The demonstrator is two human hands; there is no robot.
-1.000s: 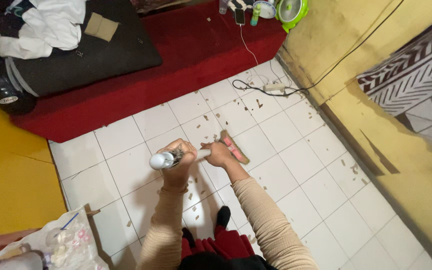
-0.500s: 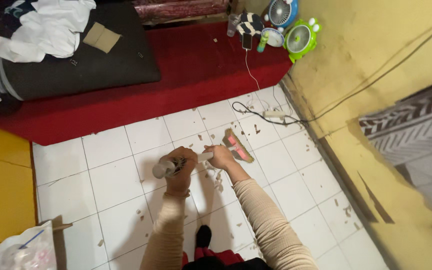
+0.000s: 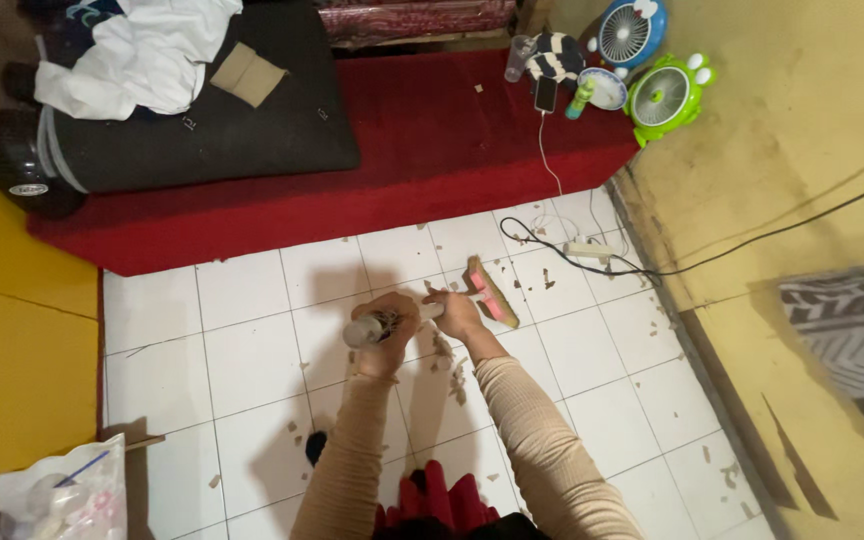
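Observation:
Both hands grip a broom with a white handle [image 3: 364, 329]. My left hand [image 3: 388, 326] is closed around the upper end of the handle. My right hand [image 3: 457, 313] grips the handle lower down, close to the pink and tan brush head [image 3: 492, 292], which rests on the white tiled floor [image 3: 252, 370]. Small brown paper scraps [image 3: 450, 360] lie scattered on the tiles around and below the brush. Both arms wear beige sleeves.
A red mattress [image 3: 422, 150] with a black cushion [image 3: 202, 125] and white cloth [image 3: 147, 55] lies ahead. Two small fans [image 3: 652, 60], a phone [image 3: 545, 94] and a cable with power strip [image 3: 587, 250] sit by the yellow wall [image 3: 802, 200]. A plastic bag [image 3: 62, 495] is at lower left.
The view has tilted up and shifted, showing more of the mattress and fans. The broom and both hands have drawn back slightly, and scraps have gathered beneath the hands.

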